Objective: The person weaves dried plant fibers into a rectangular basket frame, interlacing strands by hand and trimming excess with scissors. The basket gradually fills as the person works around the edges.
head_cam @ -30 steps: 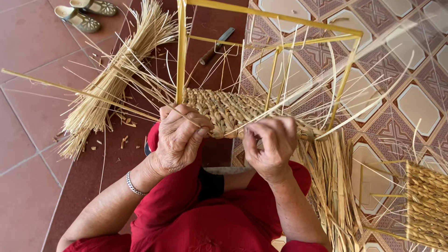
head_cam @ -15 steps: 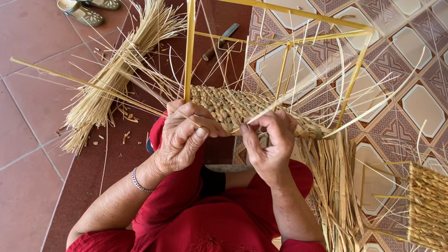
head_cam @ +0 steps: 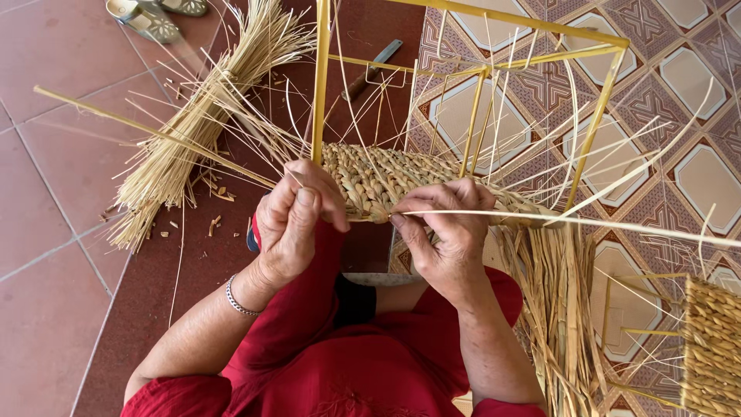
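The fingers point(head_cam: 328, 202) of the left hand point(head_cam: 293, 224) are curled and pressed together against the near edge of the woven straw panel point(head_cam: 386, 181), the thumb laid along them; whether a strand is caught underneath cannot be told. The fingers point(head_cam: 432, 208) of the right hand point(head_cam: 448, 235) are bunched and pinching a long pale straw strand point(head_cam: 617, 224), which runs from the fingertips straight out to the right, past the frame. The two hands sit just beside each other at the panel's front edge, above the lap of the person's red clothing point(head_cam: 370, 363). A silver bracelet point(head_cam: 235, 297) circles the left wrist.

The panel is stretched low across a yellow metal frame point(head_cam: 320, 85) — its thin rods rise and cross over the weaving, and loose straw ends stick out of it in all directions. A thick fall of unwoven straw point(head_cam: 563, 309) hangs down to the right of the right hand.

Farther out, a bundle of straw point(head_cam: 193, 131) lies on the red tiled floor point(head_cam: 54, 154) to the left, with small clippings scattered near it. A knife-like tool point(head_cam: 370, 69) lies beyond the frame, a pair of sandals point(head_cam: 150, 15) sits at the top left, and another woven piece point(head_cam: 714, 340) shows at the right edge over patterned floor tiles point(head_cam: 695, 100).
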